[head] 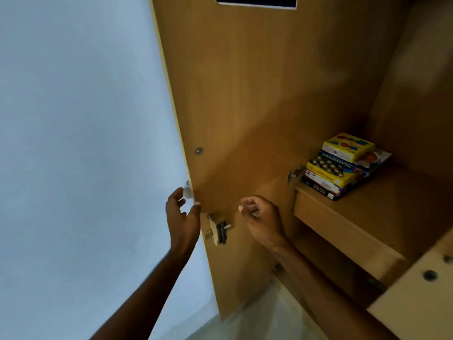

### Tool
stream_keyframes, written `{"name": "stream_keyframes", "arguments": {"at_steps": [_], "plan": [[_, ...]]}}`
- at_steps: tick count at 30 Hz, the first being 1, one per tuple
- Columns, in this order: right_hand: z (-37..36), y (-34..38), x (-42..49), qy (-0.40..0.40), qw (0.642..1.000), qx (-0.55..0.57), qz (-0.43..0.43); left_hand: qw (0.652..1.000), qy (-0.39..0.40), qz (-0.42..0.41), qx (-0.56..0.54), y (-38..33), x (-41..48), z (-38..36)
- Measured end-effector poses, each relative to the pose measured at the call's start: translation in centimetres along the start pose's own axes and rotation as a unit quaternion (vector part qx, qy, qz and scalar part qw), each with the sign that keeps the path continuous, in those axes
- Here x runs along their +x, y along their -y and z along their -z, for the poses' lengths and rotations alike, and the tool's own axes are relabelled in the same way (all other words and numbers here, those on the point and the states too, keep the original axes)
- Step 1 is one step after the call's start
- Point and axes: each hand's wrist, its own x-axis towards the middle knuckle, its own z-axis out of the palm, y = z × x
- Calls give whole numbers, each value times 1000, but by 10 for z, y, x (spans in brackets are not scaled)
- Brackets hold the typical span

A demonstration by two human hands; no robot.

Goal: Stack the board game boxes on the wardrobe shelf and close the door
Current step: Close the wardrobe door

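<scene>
head | board game boxes (343, 165) sat in 1 stack on shelf (404, 204), right of the 2 hands | door (245, 106) open, free edge upright | left hand (182, 212) nearer, spread astride that edge | right hand (259, 217) loosely curled, empty, by inner face

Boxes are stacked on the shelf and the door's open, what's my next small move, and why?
Probably close the left hand on the edge of the door and begin swinging it shut: the game boxes already sit stacked on the shelf, the door stands wide open, and that hand hovers open right at its edge.
</scene>
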Motion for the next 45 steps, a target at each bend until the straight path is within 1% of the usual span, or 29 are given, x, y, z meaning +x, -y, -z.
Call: {"name": "stream_keyframes", "arguments": {"at_steps": [3, 4, 10, 12, 14, 17, 19, 21, 23, 26, 28, 30, 33, 36, 41, 45], "plan": [[-13, 12, -1, -27, 1000, 9, -1, 995, 95, -6, -15, -2, 25, 2], [-17, 14, -3, -37, 999, 9, -2, 993, 113, -6, -23, -1, 28, 3], [-22, 17, -36, -108, 993, 18, -43, 983, 170, -40, -59, 14, 21, 16], [-19, 17, -52, -130, 990, 24, -57, 976, 196, -69, -62, 15, 7, 18], [-12, 16, -71, -151, 986, 19, -65, 963, 236, -107, -69, 16, -12, 18], [6, 18, -95, -178, 981, 22, -78, 932, 314, -150, -100, 10, -32, 10], [19, 18, -112, -211, 974, 12, -78, 920, 339, -157, -118, 1, -42, -4], [34, 18, -124, -254, 964, -8, -74, 926, 329, -133, -131, -13, -52, -23], [49, 17, -130, -292, 952, -38, -78, 918, 351, -123, -139, -28, -59, -46], [71, 18, -131, -342, 932, -80, -94, 878, 433, -147, -144, -45, -66, -83], [88, 16, -132, -362, 918, -122, -109, 858, 465, -158, -148, -55, -72, -107], [108, 10, -136, -381, 902, -157, -128, 840, 497, -145, -159, -64, -80, -128], [137, -4, -139, -407, 884, -176, -149, 815, 532, -122, -192, -72, -93, -153], [166, -18, -138, -424, 871, -195, -149, 795, 554, -123, -212, -75, -104, -181], [215, -38, -131, -442, 850, -258, -128, 777, 578, -118, -219, -85, -119, -233], [255, -64, -116, -450, 811, -362, -99, 779, 577, -116, -215, -94, -132, -277]]}}
